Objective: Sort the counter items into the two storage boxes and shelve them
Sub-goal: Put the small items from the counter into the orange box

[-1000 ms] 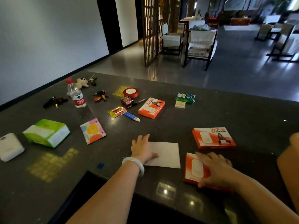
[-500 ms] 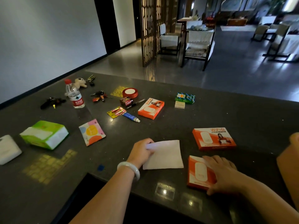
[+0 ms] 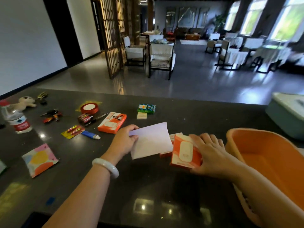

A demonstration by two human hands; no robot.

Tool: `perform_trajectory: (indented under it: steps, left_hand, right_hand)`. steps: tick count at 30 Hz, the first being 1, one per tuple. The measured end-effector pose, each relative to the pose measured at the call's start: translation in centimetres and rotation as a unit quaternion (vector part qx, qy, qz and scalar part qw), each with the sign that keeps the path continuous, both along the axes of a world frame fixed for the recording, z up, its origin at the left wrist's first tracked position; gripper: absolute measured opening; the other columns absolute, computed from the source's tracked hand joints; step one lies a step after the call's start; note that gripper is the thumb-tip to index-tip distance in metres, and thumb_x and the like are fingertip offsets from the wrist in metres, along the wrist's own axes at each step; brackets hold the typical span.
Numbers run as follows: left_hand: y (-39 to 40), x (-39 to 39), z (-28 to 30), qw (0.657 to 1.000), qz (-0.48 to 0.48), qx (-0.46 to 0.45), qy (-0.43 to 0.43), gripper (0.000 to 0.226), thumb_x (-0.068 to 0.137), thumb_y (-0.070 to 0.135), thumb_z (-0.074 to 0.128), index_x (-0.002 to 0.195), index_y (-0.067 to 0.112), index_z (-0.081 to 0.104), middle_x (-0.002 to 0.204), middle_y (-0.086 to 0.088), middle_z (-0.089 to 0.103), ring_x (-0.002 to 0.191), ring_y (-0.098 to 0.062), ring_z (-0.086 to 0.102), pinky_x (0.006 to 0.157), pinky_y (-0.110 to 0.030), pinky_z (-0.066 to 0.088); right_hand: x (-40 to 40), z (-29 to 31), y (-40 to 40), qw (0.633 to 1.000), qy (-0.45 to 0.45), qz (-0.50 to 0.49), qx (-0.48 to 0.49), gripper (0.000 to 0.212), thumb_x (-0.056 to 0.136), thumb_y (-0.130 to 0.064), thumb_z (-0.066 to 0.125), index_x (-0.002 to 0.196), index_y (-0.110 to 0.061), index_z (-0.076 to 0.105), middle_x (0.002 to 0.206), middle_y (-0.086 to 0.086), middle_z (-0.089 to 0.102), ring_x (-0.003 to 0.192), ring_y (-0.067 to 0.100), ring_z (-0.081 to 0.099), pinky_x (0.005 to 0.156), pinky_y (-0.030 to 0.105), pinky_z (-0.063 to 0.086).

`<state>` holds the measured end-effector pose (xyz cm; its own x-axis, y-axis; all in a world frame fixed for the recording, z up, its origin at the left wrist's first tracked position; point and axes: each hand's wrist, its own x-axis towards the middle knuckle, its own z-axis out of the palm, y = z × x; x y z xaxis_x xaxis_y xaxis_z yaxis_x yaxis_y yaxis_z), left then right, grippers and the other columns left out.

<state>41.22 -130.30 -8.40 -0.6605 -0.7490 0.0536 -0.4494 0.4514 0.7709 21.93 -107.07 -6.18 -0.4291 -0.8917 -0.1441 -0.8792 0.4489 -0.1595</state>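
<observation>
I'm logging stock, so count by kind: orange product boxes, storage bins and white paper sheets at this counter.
Orange product boxes: 3 (far box, held box in the right hand, half-hidden box)
Storage bins: 2 (orange bin, pale bin)
White paper sheets: 1 (paper in the left hand)
Total: 6
</observation>
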Motion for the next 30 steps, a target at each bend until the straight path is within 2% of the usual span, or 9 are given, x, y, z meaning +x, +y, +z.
perform_trajectory:
  steps: [6,8,11,14,20,22,24,27,30]
  left_hand:
    - [5.7,-7.7,2.9,0.998,-0.05,-0.001,0.032,0.031,0.089,0.01,0.063,0.099,0.038,0.059,0.095,0.023,0.053,0.09,0.0,0.048,0.071,-0.017,0.033]
    - [8.0,-10.2,3.4,0.998,-0.063,0.006,0.03,0.03,0.089,0.01,0.063,0.101,0.038,0.059,0.097,0.022,0.053,0.094,0.0,0.048,0.077,-0.019,0.036]
    - [11.2,-13.3,3.9,0.997,-0.069,0.017,0.026,0.028,0.089,0.011,0.063,0.103,0.035,0.061,0.105,0.014,0.058,0.104,-0.007,0.052,0.092,-0.032,0.042]
    - [14.9,-16.6,4.3,0.997,-0.075,0.02,0.017,0.026,0.09,0.012,0.062,0.104,0.034,0.061,0.106,0.011,0.059,0.106,-0.011,0.053,0.096,-0.038,0.044]
    - [21.8,-23.4,4.0,0.996,-0.088,0.021,-0.006,0.031,0.091,0.007,0.057,0.109,0.031,0.062,0.109,0.01,0.059,0.103,-0.009,0.054,0.088,-0.031,0.046]
    - [23.4,-25.2,3.7,0.996,-0.089,0.018,-0.022,0.033,0.09,0.003,0.056,0.107,0.03,0.062,0.11,0.008,0.059,0.101,-0.009,0.054,0.078,-0.026,0.041]
    - [24.7,-26.8,3.3,0.995,-0.09,0.025,-0.042,0.033,0.092,0.003,0.055,0.107,0.031,0.061,0.111,0.009,0.054,0.102,-0.008,0.05,0.077,-0.025,0.037]
    - [26.0,-28.7,2.5,0.994,-0.089,0.038,-0.053,0.029,0.092,0.006,0.057,0.103,0.033,0.062,0.101,0.015,0.053,0.089,0.001,0.049,0.069,-0.018,0.036]
    - [26.9,-30.0,1.6,0.993,-0.079,0.072,-0.053,0.017,0.091,0.013,0.061,0.093,0.03,0.066,0.093,0.012,0.061,0.086,-0.004,0.058,0.061,-0.018,0.04]
  right_hand:
    - [-5.7,2.5,6.7,0.998,0.019,-0.042,-0.04,0.111,0.066,-0.074,0.062,0.147,-0.04,-0.006,0.147,-0.012,0.012,0.141,0.022,0.01,0.115,0.05,0.009]
    - [-7.9,2.8,9.4,0.997,0.012,-0.054,-0.051,0.112,0.068,-0.071,0.065,0.148,-0.042,-0.007,0.15,-0.011,0.009,0.144,0.023,0.007,0.115,0.051,0.008]
    - [-11.3,3.0,13.1,0.995,0.01,-0.07,-0.064,0.113,0.065,-0.071,0.066,0.147,-0.044,-0.006,0.151,-0.012,0.009,0.143,0.022,0.007,0.116,0.05,0.012]
    - [-15.1,3.0,16.7,0.993,0.017,-0.079,-0.08,0.113,0.064,-0.071,0.067,0.147,-0.043,-0.005,0.149,-0.011,0.016,0.138,0.02,0.012,0.116,0.047,0.015]
    - [-22.2,1.3,22.3,0.991,0.021,-0.085,-0.106,0.111,0.064,-0.071,0.068,0.148,-0.04,0.003,0.145,-0.009,0.024,0.131,0.017,0.019,0.112,0.043,0.019]
    - [-23.8,0.6,23.5,0.991,0.015,-0.079,-0.11,0.11,0.064,-0.073,0.066,0.148,-0.04,0.003,0.142,-0.01,0.025,0.128,0.015,0.019,0.11,0.04,0.022]
    - [-25.1,0.0,24.3,0.991,0.011,-0.08,-0.109,0.108,0.064,-0.076,0.064,0.148,-0.04,0.005,0.14,-0.01,0.026,0.126,0.014,0.019,0.109,0.038,0.023]
    - [-26.8,-0.6,25.0,0.991,0.005,-0.081,-0.104,0.107,0.063,-0.077,0.064,0.147,-0.038,0.01,0.138,-0.009,0.028,0.125,0.014,0.022,0.108,0.039,0.024]
    - [-28.1,-1.0,24.9,0.99,0.0,-0.088,-0.109,0.107,0.064,-0.073,0.067,0.148,-0.036,0.013,0.138,-0.006,0.029,0.126,0.017,0.023,0.108,0.04,0.024]
